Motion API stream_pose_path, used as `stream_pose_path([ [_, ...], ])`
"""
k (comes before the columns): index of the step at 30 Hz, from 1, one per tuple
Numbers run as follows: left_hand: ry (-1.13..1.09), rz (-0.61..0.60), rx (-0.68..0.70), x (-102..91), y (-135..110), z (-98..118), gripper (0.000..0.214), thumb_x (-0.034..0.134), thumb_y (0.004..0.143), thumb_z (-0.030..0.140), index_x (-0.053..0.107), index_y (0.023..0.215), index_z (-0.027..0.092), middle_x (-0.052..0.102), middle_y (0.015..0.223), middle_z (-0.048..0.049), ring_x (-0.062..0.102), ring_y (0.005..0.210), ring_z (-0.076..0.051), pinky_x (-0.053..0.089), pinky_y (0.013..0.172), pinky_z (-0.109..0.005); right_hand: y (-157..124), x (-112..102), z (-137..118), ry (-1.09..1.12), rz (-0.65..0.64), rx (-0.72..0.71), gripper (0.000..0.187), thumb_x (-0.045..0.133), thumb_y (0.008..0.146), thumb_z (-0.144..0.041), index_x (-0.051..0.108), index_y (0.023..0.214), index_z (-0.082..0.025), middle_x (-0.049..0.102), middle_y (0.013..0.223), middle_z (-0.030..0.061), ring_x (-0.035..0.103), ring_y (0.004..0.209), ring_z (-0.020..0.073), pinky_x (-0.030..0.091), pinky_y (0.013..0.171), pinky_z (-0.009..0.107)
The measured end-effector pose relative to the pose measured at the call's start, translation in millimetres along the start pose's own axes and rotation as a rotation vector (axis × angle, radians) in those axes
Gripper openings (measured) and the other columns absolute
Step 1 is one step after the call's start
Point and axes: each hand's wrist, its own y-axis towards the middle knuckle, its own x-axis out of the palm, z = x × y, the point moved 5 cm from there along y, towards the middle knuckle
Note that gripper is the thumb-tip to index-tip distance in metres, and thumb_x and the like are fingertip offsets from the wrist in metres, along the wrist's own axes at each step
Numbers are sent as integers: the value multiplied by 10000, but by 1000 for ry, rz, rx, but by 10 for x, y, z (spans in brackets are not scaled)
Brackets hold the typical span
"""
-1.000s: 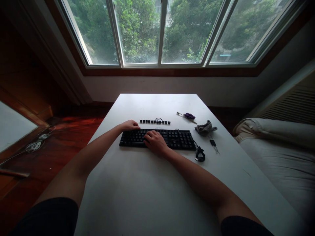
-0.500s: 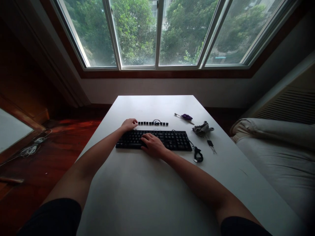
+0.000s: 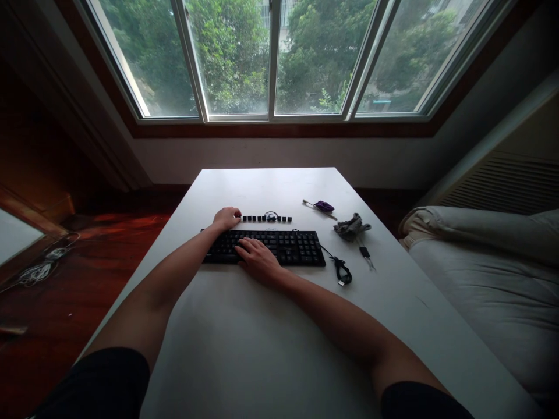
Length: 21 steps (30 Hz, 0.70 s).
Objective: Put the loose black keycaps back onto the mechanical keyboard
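A black keyboard (image 3: 290,247) lies across the white table, its left part hidden behind my left forearm. My right hand (image 3: 261,261) rests palm down on its near edge, fingers spread over the keys. Beyond the far left corner, my left hand (image 3: 227,217) is at the table surface with its fingers curled together. Its fingertips are at the left end of a row of small black keycaps (image 3: 259,219); whether they pinch one is too small to tell. A thin wire loop, possibly a keycap puller (image 3: 271,216), lies at the row.
Right of the keyboard lies its coiled cable (image 3: 343,272). Farther right are a crumpled grey cloth (image 3: 351,227), a small black-handled item with wire prongs (image 3: 365,252), and a purple item beside a thin brush (image 3: 323,206). A padded sofa (image 3: 471,279) flanks the table's right side.
The keyboard has slid slightly left on the table, my right hand moving left with it. My left hand stays near the row's left end. The whole view has shifted a little.
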Motion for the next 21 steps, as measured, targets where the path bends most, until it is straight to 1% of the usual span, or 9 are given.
stream_pose_path([
  [4, -91, -44, 4, -94, 0, -72, 311, 676, 826, 427, 780, 1049, 237, 767, 1049, -37, 672, 962, -215, 496, 857, -284, -13, -60, -9, 0, 10, -1, 445, 650, 946, -291, 579, 1373, -190, 541, 1445, 157, 441, 1374, 285, 359, 1148, 478],
  [6, -151, -84, 34, -161, -15, -95, 344, 679, 821, 457, 781, 1053, 225, 771, 1030, -43, 674, 971, -214, 500, 840, -271, -13, -92, -4, -15, 13, 13, 417, 656, 942, -298, 595, 1342, -199, 552, 1424, 155, 453, 1348, 294, 377, 1115, 479],
  [9, -230, -153, 96, -262, -73, -101, 442, 693, 798, 480, 753, 1134, 199, 774, 987, -50, 681, 935, -207, 505, 806, -261, -7, -119, 17, -40, 0, 53, 368, 639, 957, -358, 619, 1285, -191, 596, 1333, 151, 505, 1245, 295, 419, 1030, 452],
  [11, -268, -218, 135, -301, -135, -85, 467, 700, 781, 487, 748, 1136, 187, 775, 967, -52, 685, 898, -204, 504, 784, -259, -3, -121, 28, -50, -18, 65, 352, 625, 967, -399, 633, 1248, -186, 618, 1267, 145, 525, 1178, 289, 428, 982, 435],
  [14, -296, -335, 188, -310, -246, -33, 417, 709, 760, 484, 774, 1044, 186, 776, 961, -49, 684, 894, -205, 497, 777, -256, 1, -112, 35, -64, -31, 60, 327, 614, 973, -400, 643, 1217, -185, 623, 1235, 139, 516, 1152, 286, 414, 962, 426],
  [16, -297, -389, 198, -303, -308, -2, 383, 720, 743, 454, 784, 1016, 193, 775, 964, -42, 680, 900, -204, 493, 788, -255, 3, -105, 42, -66, -31, 63, 309, 610, 976, -386, 648, 1210, -187, 625, 1222, 132, 507, 1152, 282, 404, 962, 423],
  [21, -341, -433, 152, -297, -378, 22, 369, 725, 719, 406, 797, 1010, 192, 775, 952, -39, 676, 893, -208, 493, 804, -267, 12, -113, 27, -72, -18, 65, 271, 613, 972, -380, 671, 1164, -197, 637, 1157, 119, 500, 1139, 279, 373, 999, 443],
])
